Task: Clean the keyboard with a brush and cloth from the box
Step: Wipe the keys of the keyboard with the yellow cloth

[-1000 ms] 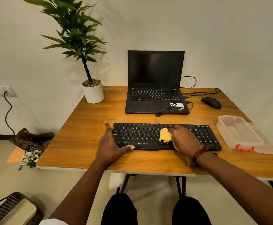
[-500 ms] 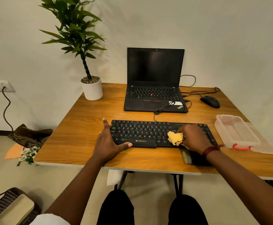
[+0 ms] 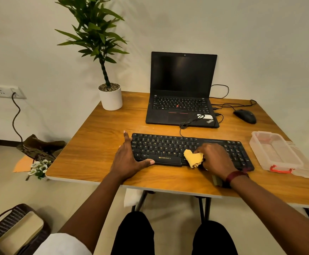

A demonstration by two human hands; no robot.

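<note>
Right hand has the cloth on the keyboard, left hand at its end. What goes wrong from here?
1. The brush lies by the table's front edge, under the wrist of the right hand. A pull-back stroke with the cloth may knock it off.
2. The cable from the keyboard loops onto the laptop. Only the left hand braces the keyboard, so a slide could tug the cable.

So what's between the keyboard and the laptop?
Head view: a strip of bare table, crossed by one black cable running from the back edge of the keyboard onto the palm rest of the laptop.
</note>
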